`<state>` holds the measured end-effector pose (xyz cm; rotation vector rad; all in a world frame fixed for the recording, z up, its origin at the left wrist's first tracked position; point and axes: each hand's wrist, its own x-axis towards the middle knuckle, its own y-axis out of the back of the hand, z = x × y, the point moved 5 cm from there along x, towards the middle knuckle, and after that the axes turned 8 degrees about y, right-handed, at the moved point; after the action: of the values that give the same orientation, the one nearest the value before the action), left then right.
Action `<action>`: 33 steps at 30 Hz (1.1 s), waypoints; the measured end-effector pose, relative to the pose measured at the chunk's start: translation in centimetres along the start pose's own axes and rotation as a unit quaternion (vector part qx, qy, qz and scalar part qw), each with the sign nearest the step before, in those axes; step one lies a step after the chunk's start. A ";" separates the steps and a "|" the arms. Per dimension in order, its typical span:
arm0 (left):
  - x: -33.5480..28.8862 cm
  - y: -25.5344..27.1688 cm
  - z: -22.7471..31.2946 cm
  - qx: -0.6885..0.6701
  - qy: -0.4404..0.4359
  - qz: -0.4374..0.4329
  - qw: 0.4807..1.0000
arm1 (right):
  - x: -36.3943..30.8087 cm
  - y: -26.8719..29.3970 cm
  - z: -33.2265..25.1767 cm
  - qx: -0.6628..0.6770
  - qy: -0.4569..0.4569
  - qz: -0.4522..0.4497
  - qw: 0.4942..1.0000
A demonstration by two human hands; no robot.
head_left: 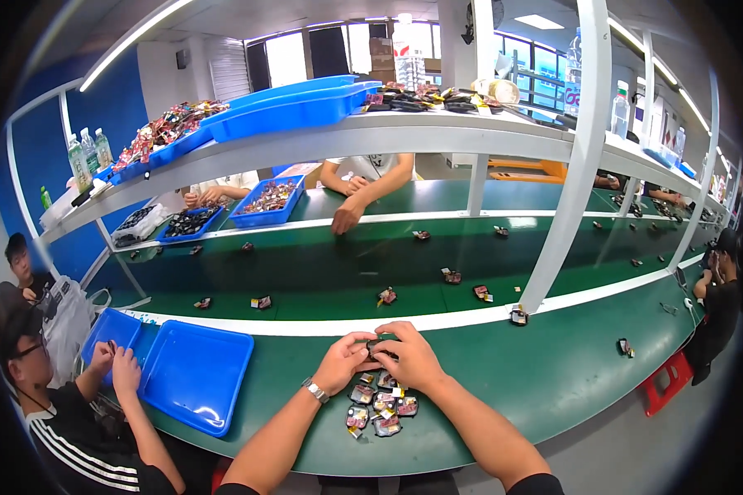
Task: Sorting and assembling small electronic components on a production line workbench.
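Observation:
My left hand [343,363], with a metal watch [314,390] on its wrist, and my right hand [411,359] meet above the green bench. Between their fingertips they pinch a small black piece [375,350], mostly covered by the fingers, so its exact kind cannot be made out. Just below the hands, a loose cluster of small black packs [383,402] with red, white and yellow labels lies on the bench between my forearms.
Left of me lies a blue tray [196,375] beside a co-worker [82,412] handling something small. A green conveyor belt [322,285] beyond a white rail carries scattered packs. A white post [565,173] rises right of my hands. Overhead, a shelf [437,134] holds blue trays and bottles.

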<state>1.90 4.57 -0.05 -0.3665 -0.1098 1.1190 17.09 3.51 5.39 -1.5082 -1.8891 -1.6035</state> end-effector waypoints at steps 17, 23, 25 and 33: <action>0.0 0.0 0.1 -0.027 -0.005 -0.014 1.000 | -0.4 -0.7 0.1 0.058 -0.045 0.014 0.997; 0.0 0.4 0.0 -0.028 -0.007 -0.014 0.999 | -0.4 -0.8 0.2 0.079 -0.069 0.007 0.994; 0.0 0.3 0.0 -0.034 -0.012 -0.030 0.999 | -0.4 -0.8 0.1 0.082 -0.068 0.006 0.994; 0.1 0.9 -0.6 -0.027 -0.022 -0.007 0.999 | -0.6 -1.6 0.0 0.088 -0.054 0.033 0.994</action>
<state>1.36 4.85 -0.92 -0.3889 -0.1822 1.1114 16.10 3.44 4.00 -1.5917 -1.9560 -1.3135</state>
